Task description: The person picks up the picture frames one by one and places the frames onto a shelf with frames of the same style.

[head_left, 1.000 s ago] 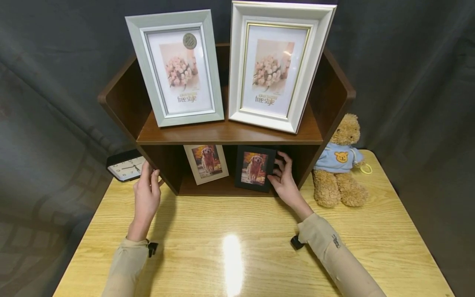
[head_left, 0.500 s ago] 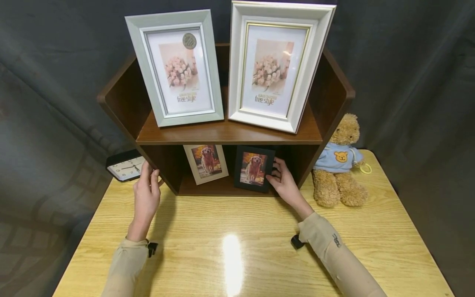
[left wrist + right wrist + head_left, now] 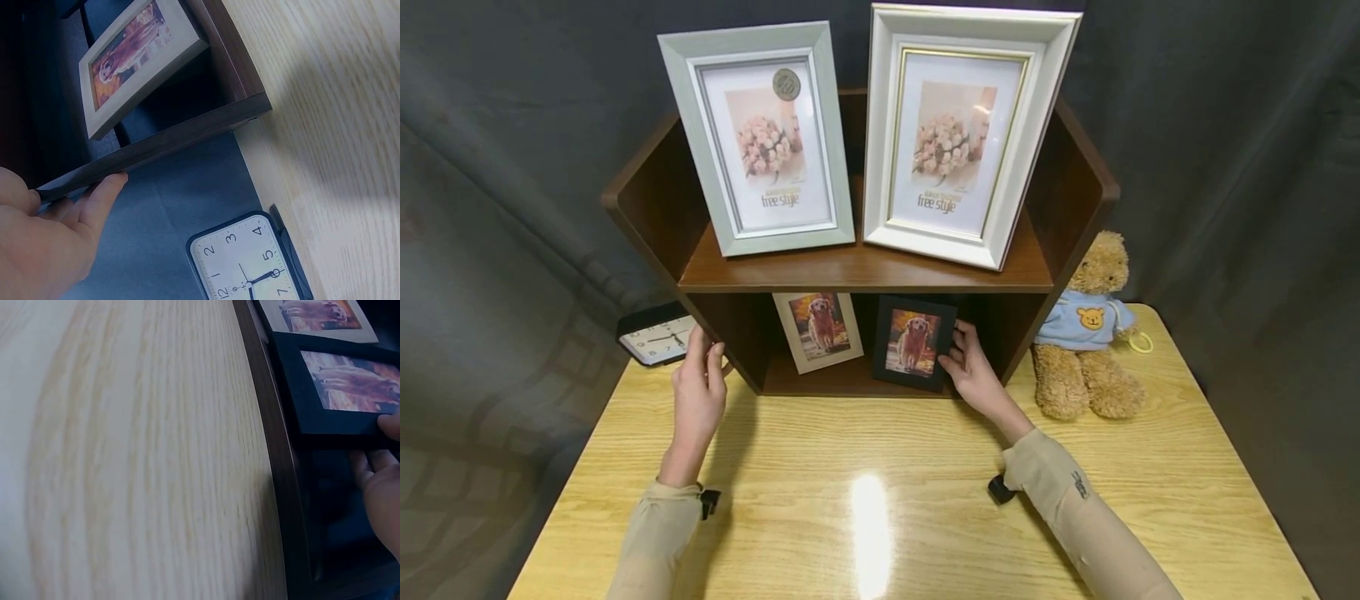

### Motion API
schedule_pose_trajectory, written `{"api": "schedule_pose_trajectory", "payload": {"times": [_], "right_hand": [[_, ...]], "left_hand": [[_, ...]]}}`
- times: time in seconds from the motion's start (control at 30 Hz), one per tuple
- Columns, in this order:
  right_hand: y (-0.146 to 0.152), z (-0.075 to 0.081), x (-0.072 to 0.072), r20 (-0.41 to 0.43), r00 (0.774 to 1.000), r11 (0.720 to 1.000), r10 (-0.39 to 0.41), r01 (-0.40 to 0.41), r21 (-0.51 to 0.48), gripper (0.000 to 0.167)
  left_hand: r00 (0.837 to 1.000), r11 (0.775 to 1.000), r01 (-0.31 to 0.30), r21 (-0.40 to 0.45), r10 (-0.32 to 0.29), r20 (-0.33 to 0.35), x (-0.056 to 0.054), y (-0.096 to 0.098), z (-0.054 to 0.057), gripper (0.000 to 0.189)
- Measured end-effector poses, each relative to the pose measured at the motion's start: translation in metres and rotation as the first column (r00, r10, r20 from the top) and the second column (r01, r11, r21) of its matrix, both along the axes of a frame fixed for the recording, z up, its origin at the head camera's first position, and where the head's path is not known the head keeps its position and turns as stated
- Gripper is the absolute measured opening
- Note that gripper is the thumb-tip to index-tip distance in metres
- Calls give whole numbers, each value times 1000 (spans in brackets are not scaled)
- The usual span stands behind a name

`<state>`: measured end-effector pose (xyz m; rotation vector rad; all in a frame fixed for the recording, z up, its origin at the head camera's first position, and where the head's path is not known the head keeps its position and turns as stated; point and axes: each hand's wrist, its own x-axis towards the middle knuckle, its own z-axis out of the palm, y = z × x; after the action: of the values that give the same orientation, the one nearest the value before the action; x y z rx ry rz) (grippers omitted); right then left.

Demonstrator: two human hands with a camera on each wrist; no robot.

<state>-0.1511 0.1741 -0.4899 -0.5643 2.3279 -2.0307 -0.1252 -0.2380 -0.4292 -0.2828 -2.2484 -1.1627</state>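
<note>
My right hand (image 3: 976,375) pinches the right edge of a small black picture frame (image 3: 913,343) on the lower level of a dark brown shelf (image 3: 857,275). In the right wrist view the thumb (image 3: 390,425) presses the frame's front border and the fingers (image 3: 370,464) go behind it. A cream picture frame (image 3: 822,332) with the same dog photo leans to its left. My left hand (image 3: 697,390) grips the front edge of the shelf's left side panel (image 3: 156,137), with its fingers on the outer face.
On the upper level stand a pale green frame (image 3: 736,247) and a white frame (image 3: 929,248) with flower pictures. A black-edged clock (image 3: 658,337) sits left of the shelf, and a teddy bear (image 3: 1086,321) in a blue shirt to its right. All rests on a wooden table (image 3: 790,483).
My right hand's fingers have come down from the black frame's upper corner to its side edge, and the frame has shifted slightly left. The left hand keeps its hold on the shelf.
</note>
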Motion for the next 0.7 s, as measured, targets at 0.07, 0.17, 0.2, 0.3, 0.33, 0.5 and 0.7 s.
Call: {"api": "schedule_pose_trajectory", "payload": {"times": [0.07, 0.17, 0.2, 0.3, 0.33, 0.5, 0.7], "right_hand": [[0, 0, 0, -4, 1000, 1000, -15, 15, 25, 54], [1, 1, -1, -2, 999, 998, -39, 39, 41, 52], [1, 1, -1, 1, 999, 998, -49, 49, 48, 52], [1, 1, -3, 14, 998, 997, -59, 58, 53, 53], [1, 1, -3, 15, 998, 997, -58, 57, 57, 53], [3, 2, -5, 5, 999, 997, -35, 34, 72, 55], [4, 3, -4, 3, 999, 996, -47, 46, 79, 60]], "left_hand": [[1000, 1000, -3, -3, 3, -2, 0, 0, 0, 37], [1000, 1000, -1, -7, 1, -3, -1, 1, 0, 38], [1000, 1000, -1, -9, 1, -4, -1, 1, 0, 38], [1000, 1000, 4, -11, -4, -9, -1, 1, 0, 39], [1000, 1000, 4, -13, -4, -11, -1, 1, 0, 39], [1000, 1000, 14, 9, -14, 1, 0, 0, 0, 39], [1000, 1000, 12, 20, -13, 20, 1, 0, 0, 39]]}}
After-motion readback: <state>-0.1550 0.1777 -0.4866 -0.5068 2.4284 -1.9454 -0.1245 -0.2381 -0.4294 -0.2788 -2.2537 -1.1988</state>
